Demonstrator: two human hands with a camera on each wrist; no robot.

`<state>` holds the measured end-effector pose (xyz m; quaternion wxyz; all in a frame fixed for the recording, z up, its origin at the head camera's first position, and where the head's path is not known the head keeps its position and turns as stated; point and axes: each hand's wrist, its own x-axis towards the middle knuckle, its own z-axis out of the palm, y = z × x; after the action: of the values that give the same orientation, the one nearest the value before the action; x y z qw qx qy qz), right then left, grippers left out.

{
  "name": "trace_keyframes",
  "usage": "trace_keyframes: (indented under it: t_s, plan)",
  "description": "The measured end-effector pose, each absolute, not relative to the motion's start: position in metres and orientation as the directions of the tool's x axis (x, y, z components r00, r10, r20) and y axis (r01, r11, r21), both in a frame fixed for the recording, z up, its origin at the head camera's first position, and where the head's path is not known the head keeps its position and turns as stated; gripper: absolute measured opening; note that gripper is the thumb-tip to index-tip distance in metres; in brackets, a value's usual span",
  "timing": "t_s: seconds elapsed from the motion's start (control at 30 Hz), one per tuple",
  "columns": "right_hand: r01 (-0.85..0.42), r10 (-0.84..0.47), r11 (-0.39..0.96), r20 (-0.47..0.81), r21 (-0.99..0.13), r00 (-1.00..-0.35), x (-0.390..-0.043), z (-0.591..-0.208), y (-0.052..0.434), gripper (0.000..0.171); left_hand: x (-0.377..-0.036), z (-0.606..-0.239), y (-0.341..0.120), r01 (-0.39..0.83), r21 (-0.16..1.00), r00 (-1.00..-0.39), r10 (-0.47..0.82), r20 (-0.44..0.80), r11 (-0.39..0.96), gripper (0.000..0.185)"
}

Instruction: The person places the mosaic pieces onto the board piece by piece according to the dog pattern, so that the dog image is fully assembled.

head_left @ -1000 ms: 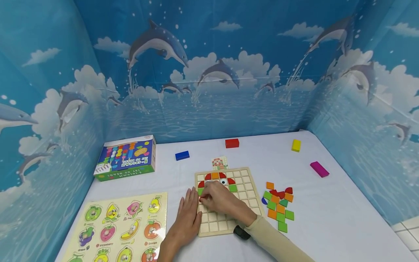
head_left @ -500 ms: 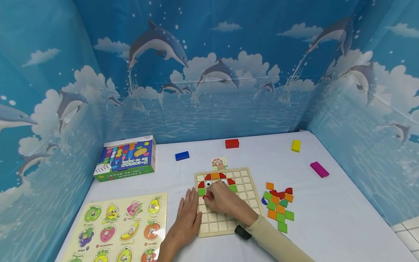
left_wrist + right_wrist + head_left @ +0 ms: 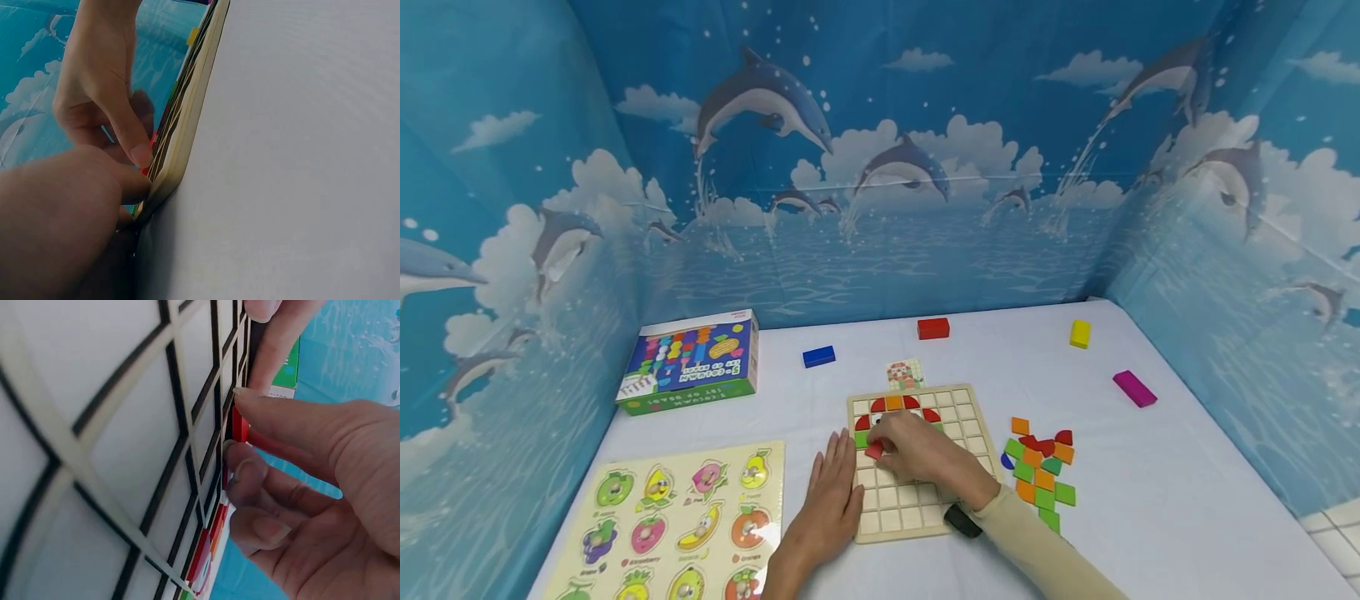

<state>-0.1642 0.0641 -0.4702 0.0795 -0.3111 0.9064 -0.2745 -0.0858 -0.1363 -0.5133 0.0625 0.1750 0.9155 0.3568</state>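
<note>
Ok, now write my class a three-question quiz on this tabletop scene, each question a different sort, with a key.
1. Multiple choice: what colour is the piece that the right hand pinches?
A) green
B) red
C) orange

2. True or false: the left hand is holding the yellow block.

3. Fill in: the block nearest the cardboard box is coloured ____.

Key:
1. B
2. False; it rests at the left edge of the grid board.
3. blue
</note>
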Motion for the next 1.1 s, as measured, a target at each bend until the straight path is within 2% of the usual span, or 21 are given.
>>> trace_keyframes:
  t_s: [0.17,0.23,0.37,0.47,0.63,0.83,1.1]
  plan:
    - [-0.544,-0.623,0.638,0.05,-0.545,-0.781,-0.167,-0.473,0.064,0.007,-0.086,-0.513,-0.136,0.276,0.662,-0.931,0.365,0.004,0.697,0.069]
    - [-0.544,-0.621,0.636,0.055,-0.547,-0.782,-0.167,-0.474,0.063,0.009,-0.086,-0.515,-0.137,0.286,0.676,-0.93,0.366,0.026,0.679,0.068]
    - [-0.554,-0.621,0.632,0.074,-0.541,-0.78,-0.167,-0.478,0.06,0.021,-0.085,-0.521,-0.139,0.315,0.698,-0.925,0.373,0.073,0.644,0.068]
    - [-0.555,-0.618,0.636,0.078,-0.536,-0.783,-0.167,-0.479,0.058,0.025,-0.086,-0.525,-0.139,0.321,0.682,-0.926,0.368,0.08,0.658,0.069]
    - [-0.524,-0.61,0.642,0.04,-0.56,-0.791,-0.165,-0.478,0.06,0.021,-0.087,-0.529,-0.139,0.333,0.674,-0.923,0.374,0.091,0.66,0.07]
    - [-0.55,-0.641,0.61,0.053,-0.571,-0.766,-0.165,-0.475,0.061,0.012,-0.086,-0.52,-0.139,0.308,0.694,-0.925,0.376,0.057,0.651,0.07]
    - [-0.55,-0.634,0.623,0.052,-0.557,-0.771,-0.167,-0.475,0.058,0.012,-0.085,-0.519,-0.138,0.309,0.686,-0.924,0.38,0.052,0.659,0.07]
